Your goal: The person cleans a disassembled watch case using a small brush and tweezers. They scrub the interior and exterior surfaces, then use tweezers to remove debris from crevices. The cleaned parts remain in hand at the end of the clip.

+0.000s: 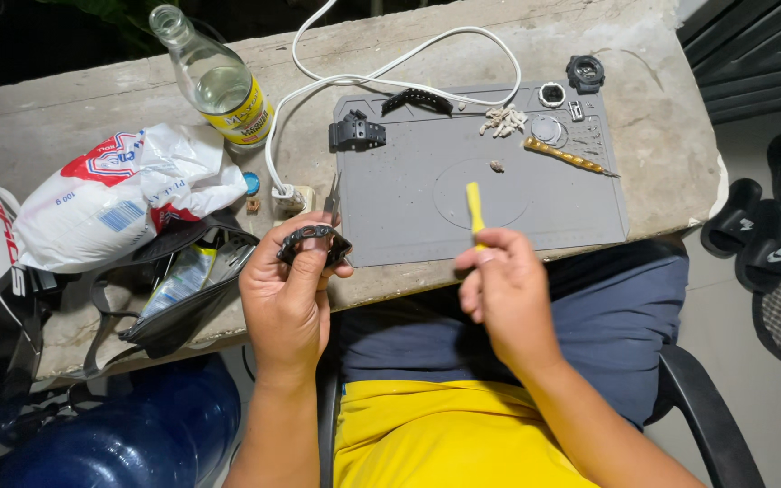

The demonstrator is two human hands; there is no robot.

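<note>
Over the near edge of the concrete bench (65,99), I see my left hand (289,294) clasped around a dark watch case (315,242), the fingers curled under it and the thumb pressed along its side, so the piece sits raised just off the bench edge at the lower left corner of the grey work mat (409,212). My right hand (508,294) pinches a slim yellow pry tool (475,210) between thumb and forefinger, the tool standing nearly upright with its tip over the mat's front part; the two hands are apart, with a gap between tool and case. Beyond them on the mat lie a black strap piece (418,98) near the far edge, a black bezel part (356,133) at the far left corner, a small heap of pale bits (503,120), a round metal back plate (547,129), a white ring (551,94) and a brass-coloured screwdriver (567,156) lying at a slant. Off the mat's far right corner sits a dark watch module (585,72). A white cable (381,68) loops across the bench to a plug beside the mat. Further left stand a clear glass bottle (214,77) with a yellow label, a white plastic bag (119,194) and an open black pouch (183,289). Black sandals (757,230) lie on the floor at right.
</note>
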